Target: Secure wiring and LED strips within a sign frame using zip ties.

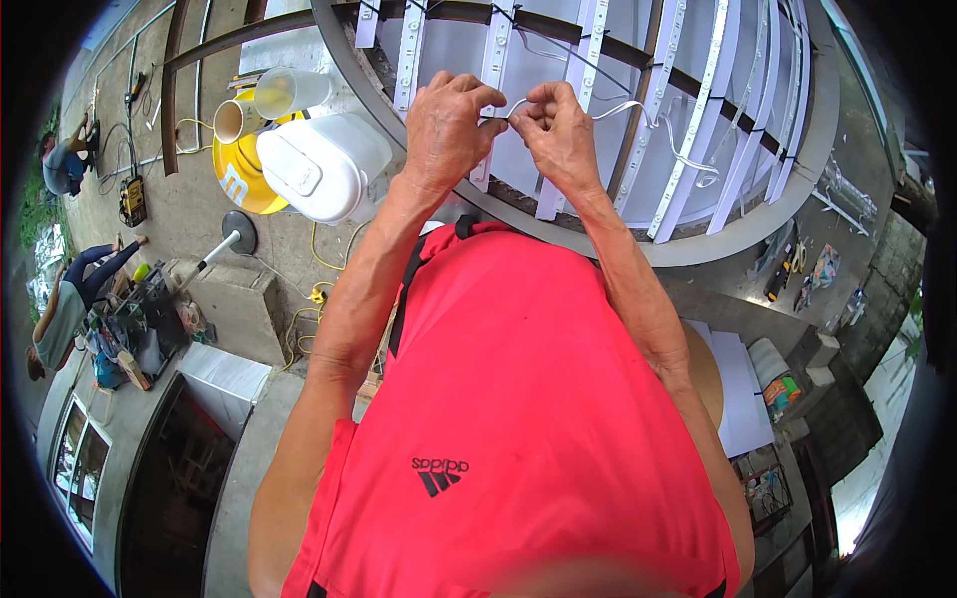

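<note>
Both my hands are over a large round grey metal frame fitted with rows of white light strips. My left hand pinches a thin wire between thumb and forefinger; a short dark piece shows at the fingertips. My right hand is close beside it, with thumb and fingers closed on a white wire. That wire loops up between the hands and trails rightward across the strips, ending in loose coils. Brown metal bars cross the frame beneath the strips. The exact join at the fingertips is too small to tell.
Left of the frame stand a white plastic container, a yellow bucket and a clear tub. A black-based pole leans nearby. Two people are farther left. Hand tools and white sheets lie at right.
</note>
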### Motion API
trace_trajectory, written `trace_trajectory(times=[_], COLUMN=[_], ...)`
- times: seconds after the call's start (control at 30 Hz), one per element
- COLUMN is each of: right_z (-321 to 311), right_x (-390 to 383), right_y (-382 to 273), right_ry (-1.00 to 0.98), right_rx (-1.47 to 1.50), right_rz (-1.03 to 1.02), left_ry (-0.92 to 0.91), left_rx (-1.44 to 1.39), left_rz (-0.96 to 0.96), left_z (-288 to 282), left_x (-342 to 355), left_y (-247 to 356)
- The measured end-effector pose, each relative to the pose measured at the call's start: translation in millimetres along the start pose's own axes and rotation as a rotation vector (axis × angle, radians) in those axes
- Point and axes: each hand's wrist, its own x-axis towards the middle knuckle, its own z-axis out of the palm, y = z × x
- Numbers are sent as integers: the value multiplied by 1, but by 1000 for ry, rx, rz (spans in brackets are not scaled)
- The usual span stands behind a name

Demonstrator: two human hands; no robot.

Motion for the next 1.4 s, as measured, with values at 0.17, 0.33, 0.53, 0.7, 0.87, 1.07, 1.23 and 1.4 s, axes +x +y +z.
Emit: trace_trajectory(times=[0.17, 0.33, 0.53, 0.7, 0.87, 1.07, 1.23, 1.4], right_z=[0, 0, -3, -15, -19, -21, -16, -5], right_x=[3, 4, 6, -4, -11, -1, 3, 7], right_y=[5, 8, 6, 5, 8, 7, 9, 17], right_ry=[23, 11, -6, -10, -77, -165, -218, -88], right_rx=[-3, -1, 1, -49, -33, -186, -238, -371], right_rz=[48, 2, -60, -77, -19, -51, -105, -251], left_ry=[-28, -58, -56, -109, -145, -98, -142, -151], left_rx=[-4, -22, 42, 95, 46, -139, -85, -43], left_rz=[65, 106, 98, 72, 7, -238, -60, -79], left_z=[10, 9, 10, 12, 10, 6, 7, 10], left_x=[-2, -1, 1, 1, 0, 1, 1, 4], left_y=[-3, -5, -7, -8, -11, -14, -14, -13])
